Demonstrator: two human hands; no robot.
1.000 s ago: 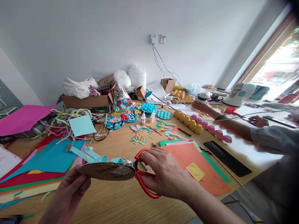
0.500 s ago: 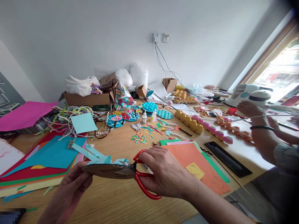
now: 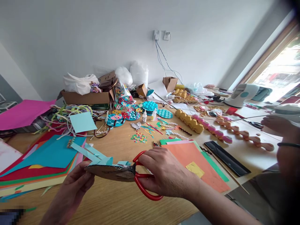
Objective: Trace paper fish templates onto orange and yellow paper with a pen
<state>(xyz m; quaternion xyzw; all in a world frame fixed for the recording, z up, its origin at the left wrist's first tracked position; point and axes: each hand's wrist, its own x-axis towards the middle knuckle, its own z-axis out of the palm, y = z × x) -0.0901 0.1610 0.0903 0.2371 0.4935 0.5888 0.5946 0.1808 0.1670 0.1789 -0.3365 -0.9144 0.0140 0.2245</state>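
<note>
My left hand (image 3: pixel 79 184) pinches the left edge of a cardboard disc (image 3: pixel 110 172), which I see nearly edge-on. Pale blue paper strips (image 3: pixel 103 161) stand and curl on its upper side. In my right hand (image 3: pixel 164 172) are red-handled scissors (image 3: pixel 147 190), my fingers wrapped through the loops. The scissor blades lie against the right end of the disc; how far they open is hidden. To the left, a sheaf of coloured paper (image 3: pixel 53 156) lies on the table, with a light blue square (image 3: pixel 83 122) above it.
Confetti bits (image 3: pixel 138 137), white glue bottles (image 3: pixel 144 117) and blue decorated discs (image 3: pixel 116 119) lie ahead. Orange paper (image 3: pixel 182 156) and a black tray (image 3: pixel 226 158) are at right. A co-worker's hand (image 3: pixel 278 125) holds something white. Painted egg-carton strips (image 3: pixel 189 121) lie beyond.
The co-worker's arm has moved right, uncovering the far end of the orange egg-carton strip. My hands, the scissors and the disc have hardly shifted.
</note>
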